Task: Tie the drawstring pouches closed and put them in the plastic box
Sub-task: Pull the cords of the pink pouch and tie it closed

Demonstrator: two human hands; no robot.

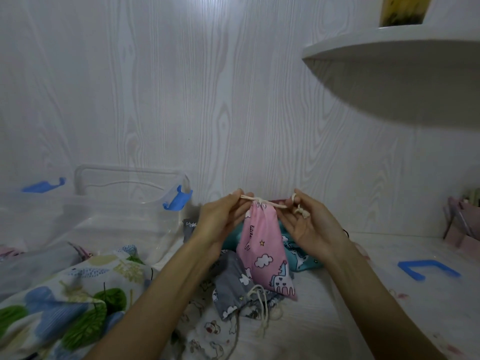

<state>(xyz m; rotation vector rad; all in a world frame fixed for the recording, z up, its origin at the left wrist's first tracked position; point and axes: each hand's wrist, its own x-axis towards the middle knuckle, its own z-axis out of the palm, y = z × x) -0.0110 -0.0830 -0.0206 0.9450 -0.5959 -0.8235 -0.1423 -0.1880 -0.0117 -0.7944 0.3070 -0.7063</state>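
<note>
Currently both hands up in front of the white wood-grain wall, w/ a pink pouch [262,245] hanging between them. Left hand [223,219] pinches one end of the cream drawstring [265,202] at thumb + fingertips, palm facing right. Right hand [309,224] pinches the other end, cord pulled roughly horizontal across the pouch mouth; knotted cord end [301,211] dangles just beside the right thumb. Pouch mouth looks gathered at the top, cartoon clouds, star + unicorn print on the pink fabric, bottom corner reaching down toward the pile below.

Under it on the white tabletop [363,307]: grey pouch [233,284] w/ white clouds, its loose cords [259,305] trailing forward; teal pouch [298,258] behind/right of the pink one, partly hidden; a white pouch w/ small prints [207,331] at bottom centre, near the left forearm. Another dark fabric bit behind left hand, can't tell what it is.

Clear plastic box [124,219] sits left of the hands, against the wall, blue latch [178,200] on its near-right corner, second blue latch [44,185] farther left. Can't tell if any pouches are in the box. Leaf-print cloth [65,294] (blue/green) bottom left in front of the box.

Right side: blue tape mark [428,268] on the table, pink items [462,229] at far right edge, curved white shelf [389,74] overhead.
</note>
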